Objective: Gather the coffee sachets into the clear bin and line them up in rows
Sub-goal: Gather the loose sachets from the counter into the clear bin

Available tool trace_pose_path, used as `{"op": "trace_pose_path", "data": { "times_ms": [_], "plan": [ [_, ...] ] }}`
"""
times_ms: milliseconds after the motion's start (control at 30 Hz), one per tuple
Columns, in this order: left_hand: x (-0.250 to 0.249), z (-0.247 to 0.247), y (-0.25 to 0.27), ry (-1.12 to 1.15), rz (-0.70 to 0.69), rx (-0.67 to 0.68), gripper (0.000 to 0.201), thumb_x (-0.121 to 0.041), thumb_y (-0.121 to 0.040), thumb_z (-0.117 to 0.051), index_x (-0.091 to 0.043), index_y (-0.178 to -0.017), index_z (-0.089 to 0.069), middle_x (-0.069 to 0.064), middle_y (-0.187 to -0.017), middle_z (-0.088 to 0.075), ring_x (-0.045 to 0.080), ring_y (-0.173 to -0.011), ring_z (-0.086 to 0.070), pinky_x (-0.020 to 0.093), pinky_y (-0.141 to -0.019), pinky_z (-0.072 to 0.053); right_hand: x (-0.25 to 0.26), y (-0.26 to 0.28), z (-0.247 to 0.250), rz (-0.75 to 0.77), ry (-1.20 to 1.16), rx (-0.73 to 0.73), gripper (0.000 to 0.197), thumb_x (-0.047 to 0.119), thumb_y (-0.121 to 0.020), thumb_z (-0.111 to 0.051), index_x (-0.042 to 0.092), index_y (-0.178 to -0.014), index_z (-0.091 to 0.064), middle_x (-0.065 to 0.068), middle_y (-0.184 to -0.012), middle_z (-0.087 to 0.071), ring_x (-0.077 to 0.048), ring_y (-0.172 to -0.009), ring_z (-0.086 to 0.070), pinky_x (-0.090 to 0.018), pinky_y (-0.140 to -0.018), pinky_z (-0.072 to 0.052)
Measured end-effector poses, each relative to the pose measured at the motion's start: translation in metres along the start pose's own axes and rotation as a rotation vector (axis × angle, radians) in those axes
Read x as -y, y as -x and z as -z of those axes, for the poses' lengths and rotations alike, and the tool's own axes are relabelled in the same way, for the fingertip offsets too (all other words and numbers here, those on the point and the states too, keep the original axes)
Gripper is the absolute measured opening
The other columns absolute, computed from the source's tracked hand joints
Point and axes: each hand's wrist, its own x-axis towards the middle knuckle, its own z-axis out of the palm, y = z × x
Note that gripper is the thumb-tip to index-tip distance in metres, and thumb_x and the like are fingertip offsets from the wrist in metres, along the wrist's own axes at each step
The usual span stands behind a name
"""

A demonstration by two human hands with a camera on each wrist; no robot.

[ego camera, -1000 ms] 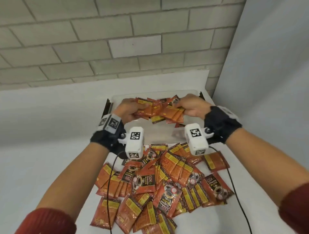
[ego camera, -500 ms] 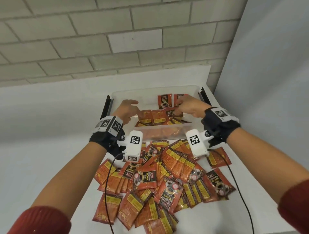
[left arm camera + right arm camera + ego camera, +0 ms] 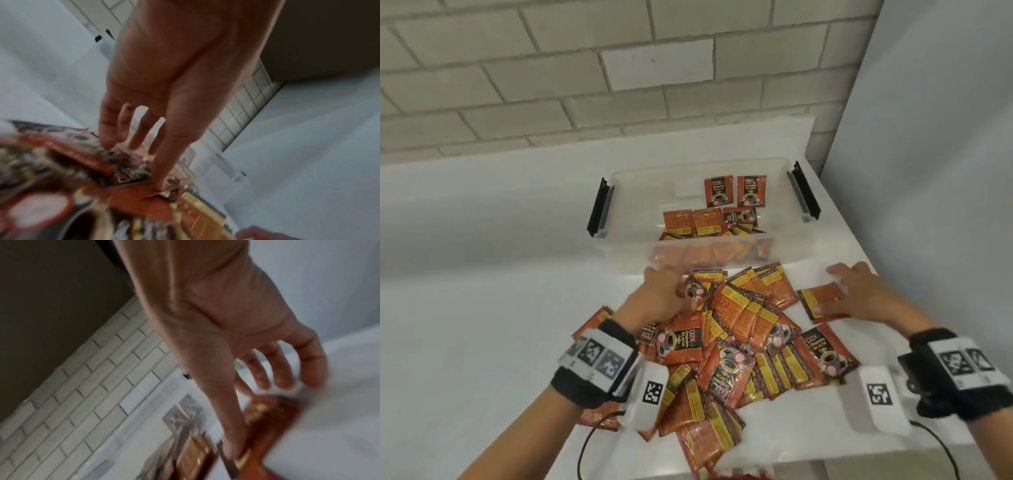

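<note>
The clear bin [image 3: 633, 212] stands at the back of the white table with several orange coffee sachets [image 3: 709, 221] lying loose in it and two upright sachets [image 3: 734, 191] against its far wall. A big loose pile of sachets [image 3: 739, 342] lies in front of the bin. My left hand [image 3: 671, 281] reaches over the pile's far left corner, its fingers straight [image 3: 139, 146], thumb touching a sachet. My right hand [image 3: 842, 287] rests spread on a lone sachet [image 3: 820, 301] right of the pile, thumb pressing its edge [image 3: 232, 451].
Black latches [image 3: 599, 209] [image 3: 804, 192] hang open on both ends of the bin. A brick wall [image 3: 585, 68] runs behind the table and a grey panel [image 3: 935, 171] closes the right side. The table's front edge [image 3: 825, 462] is near the pile.
Both hands carried a bundle of sachets over the bin, let it go inside, then drew back to the pile. The left now touches the pile, the right rests on a lone sachet.
</note>
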Motion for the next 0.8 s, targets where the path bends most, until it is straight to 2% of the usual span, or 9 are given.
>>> {"op": "trace_pose_path", "data": {
  "times_ms": [67,167,267,367,533,567,633,700,800],
  "plan": [
    [0.001,-0.01,-0.005,0.009,0.009,-0.026,0.072,-0.026,-0.086,-0.069,-0.03,-0.147,-0.03,0.008,-0.136,-0.051,0.031,-0.132,-0.031,0.039,-0.103,-0.033,-0.007,-0.006,-0.013,0.015,-0.086,-0.055,0.079,0.044,-0.071,-0.081,0.02,-0.133,-0.038,-0.015,-0.133,-0.043,-0.032,-0.121,-0.045,-0.043,-0.097,-0.043],
    [0.004,-0.01,-0.013,0.106,0.053,-0.094,0.063,-0.027,-0.078,-0.077,-0.024,-0.134,-0.047,0.006,-0.125,-0.054,0.026,-0.126,-0.034,0.034,-0.092,-0.034,-0.008,-0.004,-0.011,0.022,-0.248,-0.016,0.049,0.032,-0.078,-0.079,0.012,-0.11,-0.048,-0.01,-0.11,-0.061,-0.019,-0.091,-0.058,-0.027,-0.068,-0.044],
    [0.004,0.0,-0.012,0.205,0.001,-0.19,0.027,-0.03,-0.079,-0.076,-0.022,-0.101,-0.062,0.005,-0.105,-0.058,0.022,-0.103,-0.048,0.027,-0.074,-0.039,0.003,0.007,0.002,0.073,-0.381,0.003,0.023,0.026,-0.087,-0.07,0.01,-0.097,-0.055,-0.009,-0.099,-0.065,-0.013,-0.079,-0.058,-0.022,-0.062,-0.04],
    [0.009,0.013,-0.005,0.37,-0.041,-0.229,0.021,-0.034,-0.082,-0.072,-0.015,-0.085,-0.066,0.003,-0.089,-0.063,0.011,-0.071,-0.055,0.017,-0.052,-0.039,0.033,0.03,0.014,0.169,-0.525,0.084,0.017,0.024,-0.09,-0.064,0.009,-0.094,-0.057,-0.004,-0.091,-0.065,-0.011,-0.078,-0.059,-0.02,-0.063,-0.04],
    [0.035,0.022,-0.005,0.312,0.094,-0.185,0.03,-0.037,-0.08,-0.075,-0.013,-0.096,-0.069,0.003,-0.103,-0.065,0.023,-0.096,-0.062,0.031,-0.074,-0.045,0.09,0.047,-0.014,0.434,-0.27,0.107,0.021,0.03,-0.089,-0.066,0.011,-0.092,-0.058,0.002,-0.096,-0.06,-0.01,-0.083,-0.058,-0.02,-0.072,-0.047],
    [0.04,0.017,-0.007,0.234,0.129,-0.194,0.023,-0.036,-0.078,-0.076,-0.019,-0.092,-0.068,0.004,-0.104,-0.065,0.025,-0.101,-0.06,0.035,-0.082,-0.046,0.098,0.045,-0.026,0.462,-0.153,0.051,0.02,0.031,-0.088,-0.068,0.014,-0.087,-0.056,0.001,-0.098,-0.056,-0.012,-0.088,-0.055,-0.023,-0.076,-0.045],
    [0.046,0.005,-0.009,0.087,0.183,-0.22,0.014,-0.033,-0.076,-0.078,-0.032,-0.081,-0.064,0.005,-0.108,-0.063,0.028,-0.11,-0.054,0.042,-0.096,-0.041,0.108,0.039,-0.046,0.445,0.039,-0.03,0.02,0.033,-0.089,-0.065,0.018,-0.101,-0.058,-0.003,-0.117,-0.05,-0.022,-0.114,-0.044,-0.036,-0.098,-0.038],
    [0.048,-0.003,-0.009,0.067,0.174,-0.242,0.016,-0.029,-0.077,-0.078,-0.028,-0.09,-0.068,0.007,-0.109,-0.065,0.027,-0.109,-0.055,0.04,-0.096,-0.041,0.112,0.034,-0.052,0.384,0.065,-0.083,0.027,0.03,-0.092,-0.062,0.016,-0.114,-0.055,-0.006,-0.128,-0.047,-0.028,-0.126,-0.037,-0.04,-0.104,-0.033],
    [0.051,-0.003,-0.006,0.131,0.126,-0.316,0.025,-0.019,-0.077,-0.078,-0.01,-0.1,-0.071,0.009,-0.104,-0.068,0.02,-0.093,-0.057,0.028,-0.077,-0.04,0.11,0.033,-0.042,0.399,-0.069,-0.133,0.018,0.021,-0.093,-0.061,0.019,-0.108,-0.051,-0.002,-0.113,-0.052,-0.022,-0.109,-0.052,-0.029,-0.083,-0.044]
  ]
}}
